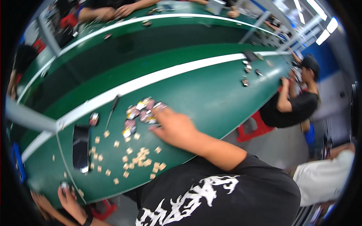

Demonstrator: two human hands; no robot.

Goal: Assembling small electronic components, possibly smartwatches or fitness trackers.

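Right hand [174,126] flat on green table [211,94], fingers [156,127] together on small parts [141,111]; tan chips [141,158] just beside.

1. A loose pile of small pink-and-silver parts [141,111] was spread flat on the green table, its near edge touched by the right hand's fingertips.
2. Small tan square pieces [141,158] were scattered flat just beside that pile, clustered most densely near the table's edge.
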